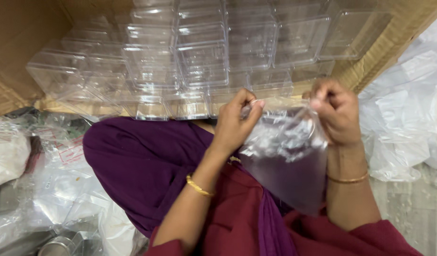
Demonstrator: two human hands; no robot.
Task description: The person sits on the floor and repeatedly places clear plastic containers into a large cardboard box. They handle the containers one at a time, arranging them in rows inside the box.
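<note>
Two hands hold one clear plastic bag (287, 156) by its top edge, above the person's lap. The left hand (235, 124) pinches the bag's upper left corner between thumb and fingertips, its fingers curled shut on the film; the right hand (334, 114) is closed on the upper right corner in the same way, knuckles toward the camera. The bag hangs down between the two wrists, crinkled and shiny near the top, smoother lower down, and the purple cloth shows through it. Whether anything lies inside the bag cannot be told. Each wrist wears a thin gold bangle: one on the left forearm (198, 186), one on the right (347, 179). The person sits with a knee raised, covered in purple trousers (138, 161), with a maroon garment (237, 223) over the lap and below the bag. Just beyond the hands, an open cardboard box (19, 42) lies on its side, filled with stacked clear plastic containers (199, 57) in rows; the nearest row sits right behind the fingers, apart from them. To the left, a heap of crumpled clear plastic bags (57, 189) lies on the floor, and a small round metal tin (55, 246) shows at the bottom edge. To the right, more loose clear plastic wrapping (408, 118) is piled on the pale floor (418, 213).
</note>
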